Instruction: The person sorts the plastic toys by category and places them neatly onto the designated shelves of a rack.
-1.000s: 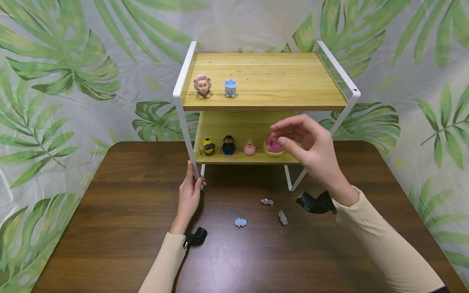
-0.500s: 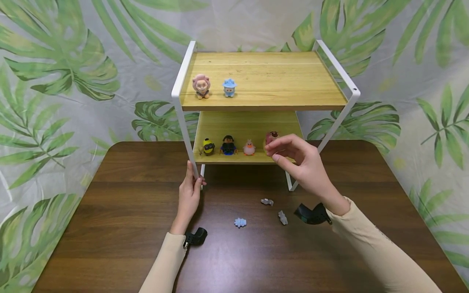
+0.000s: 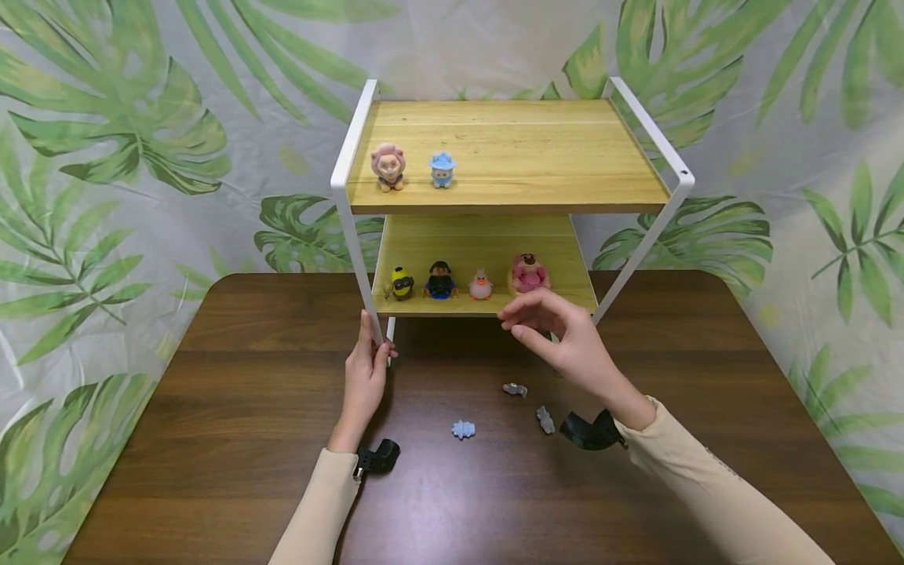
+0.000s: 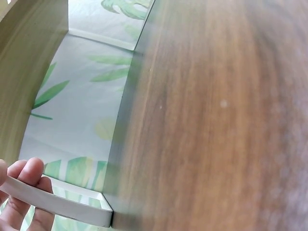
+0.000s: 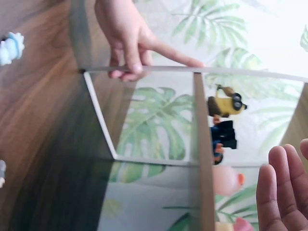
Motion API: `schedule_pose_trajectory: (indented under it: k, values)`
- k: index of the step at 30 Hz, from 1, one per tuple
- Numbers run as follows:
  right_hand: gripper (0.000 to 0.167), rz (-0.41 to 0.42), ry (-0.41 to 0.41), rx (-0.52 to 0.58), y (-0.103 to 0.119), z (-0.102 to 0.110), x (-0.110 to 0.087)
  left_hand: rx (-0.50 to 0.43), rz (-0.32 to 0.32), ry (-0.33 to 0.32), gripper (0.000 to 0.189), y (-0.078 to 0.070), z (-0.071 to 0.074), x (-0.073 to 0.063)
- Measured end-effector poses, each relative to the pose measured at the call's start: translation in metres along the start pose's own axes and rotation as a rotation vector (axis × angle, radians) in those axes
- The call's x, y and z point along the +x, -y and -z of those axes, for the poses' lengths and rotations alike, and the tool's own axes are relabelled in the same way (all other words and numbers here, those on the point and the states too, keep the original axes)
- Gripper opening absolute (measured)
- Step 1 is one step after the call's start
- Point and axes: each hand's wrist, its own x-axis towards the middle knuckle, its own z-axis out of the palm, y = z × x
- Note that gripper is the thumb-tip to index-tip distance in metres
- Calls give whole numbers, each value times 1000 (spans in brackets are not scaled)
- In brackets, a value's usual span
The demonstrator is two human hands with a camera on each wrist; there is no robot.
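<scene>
Frame [image 3: 650, 129], white; shelves [image 3: 530, 149], yellow, wood-grained. Upper row, left to right: pink figure [image 3: 389, 167], blue figure [image 3: 442, 170]. Lower row: yellow-and-black minion [image 3: 402, 284], black-and-blue doll [image 3: 441, 281], pale pink chick [image 3: 481, 286], deep pink bear [image 3: 529, 275]. Bench [image 3: 247, 392], dark brown, grained; near toy [image 3: 463, 429], pale blue; right toys [image 3: 544, 420], grey. Far backdrop [image 3: 487, 47], pale grey, green leaf print.

Brown wood-grain table [image 3: 233, 439]; leaf-print backdrop [image 3: 268, 141] behind (fabric, probably).
</scene>
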Motion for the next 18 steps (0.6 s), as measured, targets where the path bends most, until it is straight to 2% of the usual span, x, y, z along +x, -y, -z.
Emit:
schedule_pose_trajectory:
  k: [11, 18]
  values:
    - [22, -22, 50, 14, -14, -11, -9, 9, -1, -5, 108, 1, 0, 0]
    - [23, -41, 93, -16, -23, -18, -15, 11, 7, -3, 107, 1, 0, -1]
